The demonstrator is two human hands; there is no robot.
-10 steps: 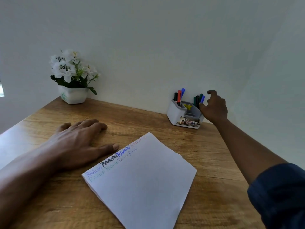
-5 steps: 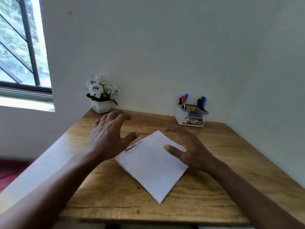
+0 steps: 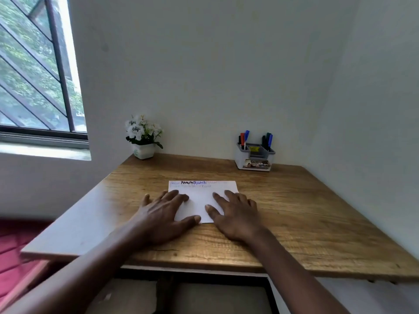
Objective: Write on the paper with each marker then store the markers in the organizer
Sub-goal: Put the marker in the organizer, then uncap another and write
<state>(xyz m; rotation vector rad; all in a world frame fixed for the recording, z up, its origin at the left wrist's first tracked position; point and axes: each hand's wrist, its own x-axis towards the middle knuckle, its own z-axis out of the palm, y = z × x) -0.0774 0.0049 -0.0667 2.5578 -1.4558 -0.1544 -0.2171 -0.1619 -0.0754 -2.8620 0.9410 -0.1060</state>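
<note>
Centrally in the frame, a white sheet of paper (image 3: 201,197) is laid flat on the wooden tabletop (image 3: 306,211), its edges squared to the tabletop's front. Two lines of handwriting are seen along its top edge. The upper line carries a bold black word followed by the same word in blue, with fainter words on either side. The lower line is pale and cannot be read. The rest of the sheet is left blank.

The left hand (image 3: 163,214) is spread flat over the sheet's lower left part, fingers straight and apart, thumb lying near the bottom edge. The right hand (image 3: 235,216) is laid likewise on the lower right part, fingers extended, with nothing gripped.

Toward the upper right of the tabletop, against the wall, a grey and white organizer (image 3: 254,160) is placed, well apart from the paper. Markers (image 3: 243,138) are stood upright in it in two groups: black, red and blue caps at its left side, and dark, green and blue caps at its right. A printed label is seen on its front. A white pot of white flowers (image 3: 141,132) is set at the back left corner, and a barred window (image 3: 34,75) fills the upper left of the frame.
</note>
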